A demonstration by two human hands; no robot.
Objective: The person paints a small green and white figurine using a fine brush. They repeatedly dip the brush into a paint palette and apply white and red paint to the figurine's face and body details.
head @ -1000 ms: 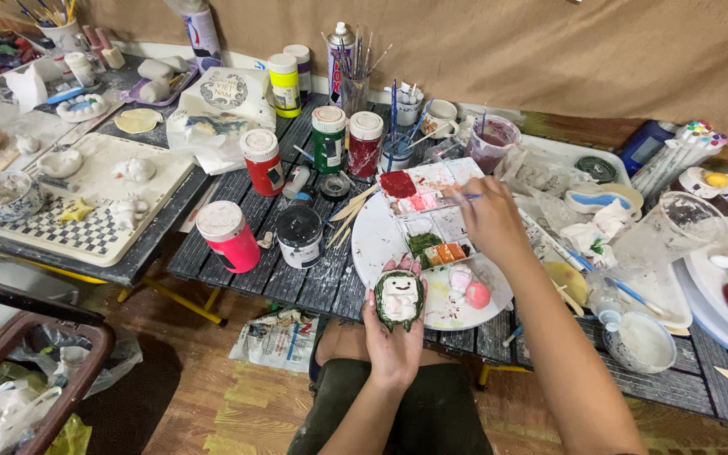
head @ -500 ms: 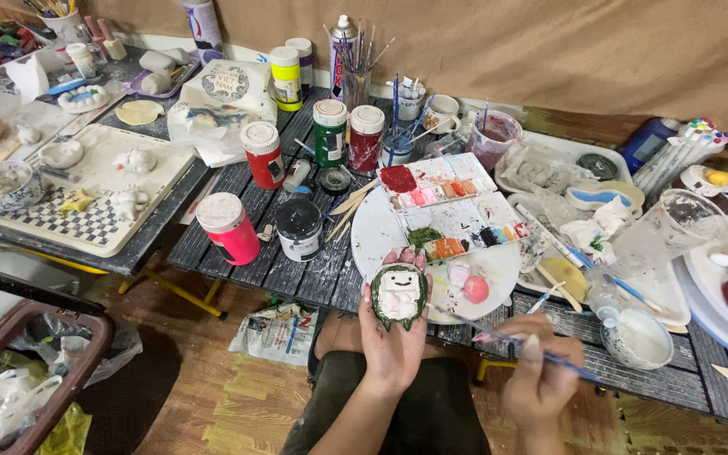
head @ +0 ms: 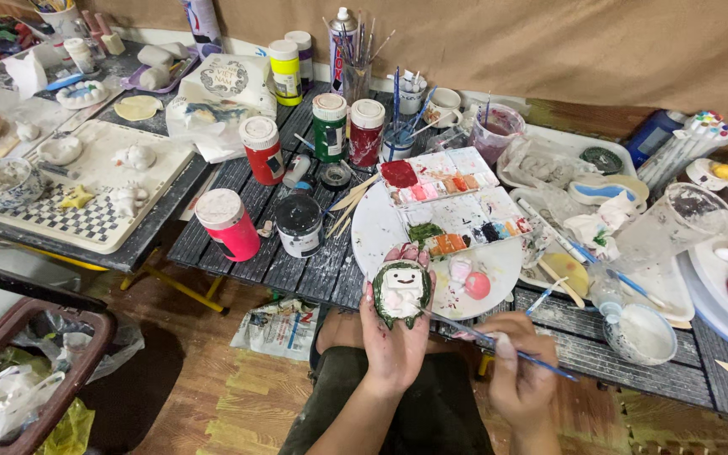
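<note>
Head view, lower centre of frame: left hand raised palm-up, fingers curled closed around a small green-rimmed figurine with a white square face, fingertips showing above its top edge, thumb pressed against its left side. Lower centre-right: right hand closed in a pencil grip on a thin blue-handled paintbrush, shaft running diagonally, tip touching the lower right edge of the figurine. Directly above both hands: round white plate on the dark slatted table, carrying a rectangular paint palette and a pink blob of paint. Left of the plate: black-lidded jar and pink jar. Compared with half a second earlier: figurine held in the same spot before the plate; right hand moved up from the bottom edge of the frame, brush tip brought onto the figurine. Compared with one second earlier: right hand withdrawn from the palette.
</note>
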